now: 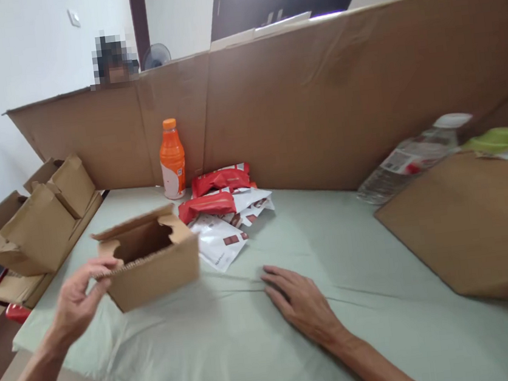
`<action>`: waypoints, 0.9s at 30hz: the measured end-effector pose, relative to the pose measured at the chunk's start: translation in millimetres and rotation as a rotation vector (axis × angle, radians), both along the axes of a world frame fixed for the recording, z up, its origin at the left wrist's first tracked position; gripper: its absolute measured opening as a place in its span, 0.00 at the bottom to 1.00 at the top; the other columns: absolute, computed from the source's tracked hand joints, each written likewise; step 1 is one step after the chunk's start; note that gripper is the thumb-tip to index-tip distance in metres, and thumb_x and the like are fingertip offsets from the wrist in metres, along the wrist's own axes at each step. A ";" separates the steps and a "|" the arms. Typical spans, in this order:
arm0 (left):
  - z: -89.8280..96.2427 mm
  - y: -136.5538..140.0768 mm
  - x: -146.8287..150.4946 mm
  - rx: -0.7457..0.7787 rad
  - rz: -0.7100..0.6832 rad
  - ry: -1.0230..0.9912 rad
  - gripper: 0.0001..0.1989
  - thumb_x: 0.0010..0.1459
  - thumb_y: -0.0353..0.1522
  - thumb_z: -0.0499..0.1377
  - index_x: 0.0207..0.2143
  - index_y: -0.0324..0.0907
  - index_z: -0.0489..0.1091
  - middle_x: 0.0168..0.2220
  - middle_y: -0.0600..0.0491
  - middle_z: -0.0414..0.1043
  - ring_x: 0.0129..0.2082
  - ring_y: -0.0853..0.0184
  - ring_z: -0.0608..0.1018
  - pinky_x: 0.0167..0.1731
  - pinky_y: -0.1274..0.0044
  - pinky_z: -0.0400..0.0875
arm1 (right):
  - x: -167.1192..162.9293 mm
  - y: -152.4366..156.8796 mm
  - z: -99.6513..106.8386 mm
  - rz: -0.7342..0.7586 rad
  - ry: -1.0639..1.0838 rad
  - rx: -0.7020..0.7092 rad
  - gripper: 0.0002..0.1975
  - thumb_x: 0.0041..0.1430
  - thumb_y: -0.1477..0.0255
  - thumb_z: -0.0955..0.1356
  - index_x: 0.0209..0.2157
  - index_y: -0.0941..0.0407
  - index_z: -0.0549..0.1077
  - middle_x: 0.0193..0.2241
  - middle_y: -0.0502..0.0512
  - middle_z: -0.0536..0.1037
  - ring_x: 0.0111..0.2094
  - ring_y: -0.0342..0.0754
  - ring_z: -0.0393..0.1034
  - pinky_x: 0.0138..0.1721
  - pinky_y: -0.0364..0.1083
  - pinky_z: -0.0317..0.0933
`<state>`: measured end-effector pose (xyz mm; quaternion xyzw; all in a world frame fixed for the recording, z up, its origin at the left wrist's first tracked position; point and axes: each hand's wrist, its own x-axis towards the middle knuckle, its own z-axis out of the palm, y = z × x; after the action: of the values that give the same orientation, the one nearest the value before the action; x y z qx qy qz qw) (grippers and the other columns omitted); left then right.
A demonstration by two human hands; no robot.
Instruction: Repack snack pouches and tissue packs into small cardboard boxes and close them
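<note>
My left hand (81, 294) grips the near left edge of a small open cardboard box (158, 278), fingers over the rim and thumb outside. The box stands upright on the pale green cloth (235, 351), its inside in shadow. To the right, my right hand (301, 304) lies on the cloth with its fingers stretched out, holding nothing. Beyond the box is a pile of snack packets: red ones (207, 207) on top and white ones (223, 243) with brown squares printed on them. An orange bottle (172, 163) stands upright behind the pile.
A tall cardboard panel (281, 108) runs along the back, with a person behind it at the left. More open cardboard boxes (37, 221) stand at the left. On the right, a clear plastic bottle (411, 160) leans behind a large cardboard piece (473, 226), near a yellow-green item (496, 139).
</note>
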<state>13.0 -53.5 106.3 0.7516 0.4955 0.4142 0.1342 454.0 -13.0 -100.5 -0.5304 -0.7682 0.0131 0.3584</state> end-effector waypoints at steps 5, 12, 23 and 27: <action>-16.3 -76.5 46.1 0.043 -0.290 -0.049 0.12 0.65 0.21 0.56 0.44 0.46 0.71 0.49 0.49 0.79 0.53 0.63 0.79 0.55 0.69 0.75 | -3.8 -21.4 18.5 -0.068 0.485 -0.219 0.20 0.62 0.53 0.66 0.39 0.52 0.80 0.50 0.63 0.82 0.53 0.59 0.76 0.56 0.60 0.68; 4.4 -88.6 48.8 -0.011 -0.376 0.161 0.22 0.61 0.16 0.50 0.47 0.46 0.74 0.61 0.47 0.72 0.62 0.63 0.74 0.59 0.71 0.72 | -41.9 -73.8 89.6 0.100 0.910 -0.442 0.25 0.66 0.49 0.65 0.50 0.52 0.79 0.51 0.60 0.82 0.51 0.57 0.77 0.50 0.56 0.72; 70.9 -25.9 97.6 -0.392 -0.791 0.488 0.16 0.69 0.37 0.52 0.36 0.46 0.78 0.40 0.50 0.83 0.45 0.57 0.82 0.55 0.67 0.71 | -69.9 -58.3 252.2 0.765 -0.246 -0.553 0.15 0.69 0.67 0.64 0.51 0.53 0.79 0.48 0.55 0.83 0.47 0.51 0.77 0.47 0.48 0.68; 62.8 -34.1 115.8 -0.161 -0.736 0.754 0.21 0.69 0.40 0.54 0.23 0.44 0.70 0.23 0.52 0.74 0.28 0.61 0.75 0.50 0.65 0.70 | -99.6 -51.5 265.5 0.743 -0.673 -0.555 0.13 0.69 0.72 0.63 0.37 0.56 0.80 0.33 0.54 0.83 0.31 0.49 0.75 0.33 0.46 0.61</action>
<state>128.8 -87.6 169.2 0.9598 0.2429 0.0014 0.1405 354.4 -64.5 165.1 -0.2739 -0.9426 0.1697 -0.0873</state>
